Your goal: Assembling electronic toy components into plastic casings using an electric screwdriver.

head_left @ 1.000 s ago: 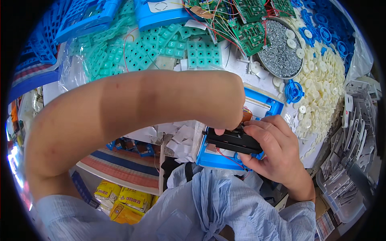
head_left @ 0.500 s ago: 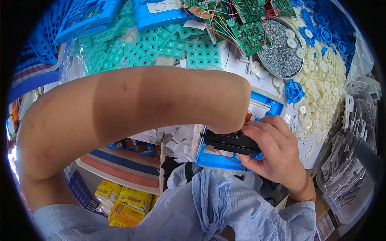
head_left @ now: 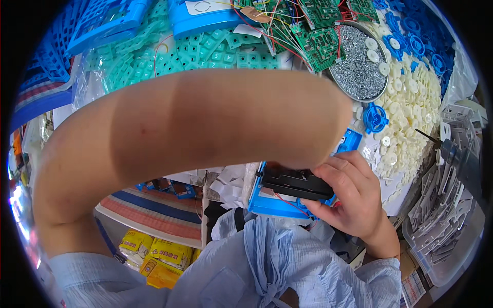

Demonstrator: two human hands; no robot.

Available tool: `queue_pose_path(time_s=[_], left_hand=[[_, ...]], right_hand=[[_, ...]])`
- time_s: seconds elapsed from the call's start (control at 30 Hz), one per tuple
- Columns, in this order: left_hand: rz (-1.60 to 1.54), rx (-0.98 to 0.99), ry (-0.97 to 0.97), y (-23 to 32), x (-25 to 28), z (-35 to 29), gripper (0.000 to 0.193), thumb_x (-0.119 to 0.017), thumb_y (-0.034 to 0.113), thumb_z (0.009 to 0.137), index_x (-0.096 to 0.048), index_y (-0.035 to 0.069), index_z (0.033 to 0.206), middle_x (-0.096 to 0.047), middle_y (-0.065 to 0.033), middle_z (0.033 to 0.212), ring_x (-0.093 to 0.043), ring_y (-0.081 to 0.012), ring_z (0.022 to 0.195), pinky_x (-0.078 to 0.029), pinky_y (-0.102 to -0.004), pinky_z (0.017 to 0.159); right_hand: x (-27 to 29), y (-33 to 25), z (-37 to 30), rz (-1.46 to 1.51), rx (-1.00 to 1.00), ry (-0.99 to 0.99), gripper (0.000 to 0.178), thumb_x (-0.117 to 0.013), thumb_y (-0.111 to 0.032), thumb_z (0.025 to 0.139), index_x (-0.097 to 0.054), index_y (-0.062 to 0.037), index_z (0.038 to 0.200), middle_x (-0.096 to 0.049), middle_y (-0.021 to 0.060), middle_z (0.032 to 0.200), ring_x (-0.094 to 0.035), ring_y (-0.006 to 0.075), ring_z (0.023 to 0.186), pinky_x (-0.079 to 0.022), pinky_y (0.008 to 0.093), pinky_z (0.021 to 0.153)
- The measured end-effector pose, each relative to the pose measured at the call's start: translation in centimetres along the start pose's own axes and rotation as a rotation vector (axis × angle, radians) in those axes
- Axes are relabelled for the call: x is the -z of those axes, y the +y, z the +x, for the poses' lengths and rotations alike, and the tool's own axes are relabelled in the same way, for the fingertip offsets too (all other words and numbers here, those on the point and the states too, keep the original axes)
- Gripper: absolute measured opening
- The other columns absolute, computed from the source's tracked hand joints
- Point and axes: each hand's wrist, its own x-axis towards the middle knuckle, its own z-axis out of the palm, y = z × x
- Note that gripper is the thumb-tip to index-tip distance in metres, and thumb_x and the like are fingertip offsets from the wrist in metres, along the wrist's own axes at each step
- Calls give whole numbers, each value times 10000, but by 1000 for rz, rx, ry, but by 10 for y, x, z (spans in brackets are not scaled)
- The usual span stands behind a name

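My right hand (head_left: 354, 197) grips a black rectangular plastic part (head_left: 295, 184), with the thumb below its edge and the fingers on top. The part sits over an open blue plastic housing (head_left: 277, 209), whose rim shows above and below it. A thin red wire runs beside the part. From the left my left forearm stretches across the picture, and my left hand (head_left: 323, 128) bends down above the black part. That hand is blurred and its fingers are hidden behind the wrist, so what they touch does not show.
Teal keypad sheets (head_left: 205, 56), green circuit boards (head_left: 318, 46) with wires and a round dish of small screws (head_left: 359, 64) lie at the far side. Cream plastic discs (head_left: 405, 118) are heaped at right, near a dark tool (head_left: 459, 161). White parts fill a clear bin (head_left: 441, 231).
My left forearm and hand have moved right and up, covering more of the keypad sheets. My right hand and the black part stay nearly in place. The dark tool at right has shifted.
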Motion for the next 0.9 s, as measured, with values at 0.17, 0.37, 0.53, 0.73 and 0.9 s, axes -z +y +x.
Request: queue_pose_path(time_s=[0.17, 0.37, 0.53, 0.73, 0.9], left_hand=[[-53, -104, 56, -5, 33, 26, 164, -645, 106, 789, -688, -23, 696, -652, -248, 699, -660, -422, 671, -525, -501, 636], [133, -210, 434, -11, -8, 14, 105, -671, 133, 817, -697, 31, 824, -685, -162, 814, -664, -373, 800, -524, -455, 711], [-189, -286, 196, -21, 0, -32, 184, -755, 88, 786, -663, 66, 944, -676, -86, 885, -659, -319, 838, -523, -423, 731], [-225, -217, 335, -18, -37, -61, 183, -767, 33, 796, -661, 65, 942, -680, -78, 906, -677, -306, 824, -540, -398, 698], [-208, -231, 425, -16, -49, -57, 123, -744, 54, 835, -657, 69, 921, -667, -72, 893, -673, -301, 778, -535, -390, 648]], right_hand=[[0, -4, 0, -4, 14, -12, 562, -880, -185, 708, -646, 21, 1176, -691, 182, 1113, -649, 351, 912, -571, 414, 784], [-3, -5, -1, 8, 30, 11, 517, -899, -170, 716, -649, 6, 1133, -716, 171, 1123, -660, 359, 911, -558, 422, 780], [0, 1, -4, 11, 22, 22, 533, -842, -188, 724, -651, 22, 1174, -681, 171, 1119, -646, 343, 936, -568, 413, 792], [-2, 1, -2, 7, 41, 40, 520, -836, -185, 723, -656, 27, 1162, -680, 169, 1112, -647, 341, 925, -570, 407, 781], [-1, 0, -1, -12, 7, 57, 496, -836, -150, 722, -655, 22, 1150, -685, 161, 1064, -646, 334, 886, -566, 403, 751]])
